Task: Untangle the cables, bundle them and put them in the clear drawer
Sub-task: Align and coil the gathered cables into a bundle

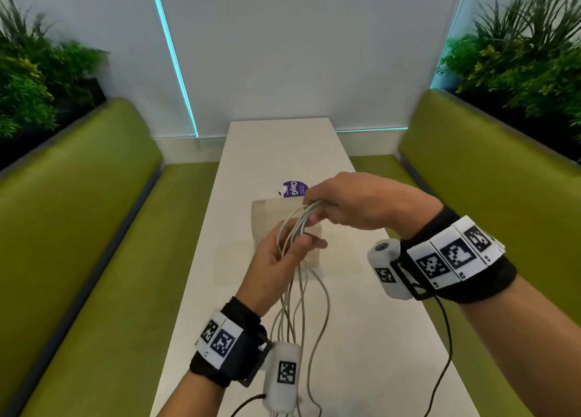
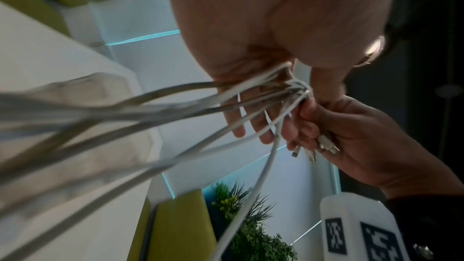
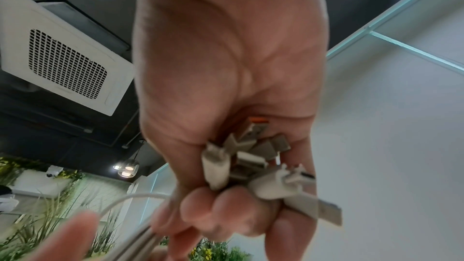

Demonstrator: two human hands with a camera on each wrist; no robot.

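1. Landmark: the clear drawer [image 1: 286,228], a see-through box on the white table [image 1: 283,152], mid-table.
2. Right hand [image 1: 361,202] is held above the drawer's right side, fingers curled tight round the top of the white cables [image 1: 298,225]; grip pressed together.
3. Right wrist view: plug ends [image 3: 251,164] of several cables are bunched in that fist, incl. one w/ an orange tip; fingertips [image 3: 200,205] are folded over them.
4. Left hand [image 1: 276,259] is in front of the drawer, nearer the person, just below the right hand. Fingers are loosely spread w/ the cable strands running across the palm and between thumb and fingers; it doesn't clamp them.
5. Left wrist view: strands fan out from the right fist [image 2: 326,126] toward the camera, blurred.
6. Below the left hand the cables hang in long loops to the table edge nearest the person, well short of the drawer; none are inside it.
7. A purple sticker [image 1: 294,188] lies on the table just behind the drawer.
8. Green benches [image 1: 94,228] flank the table on both sides of the drawer; plants [image 1: 518,55] stand behind them.
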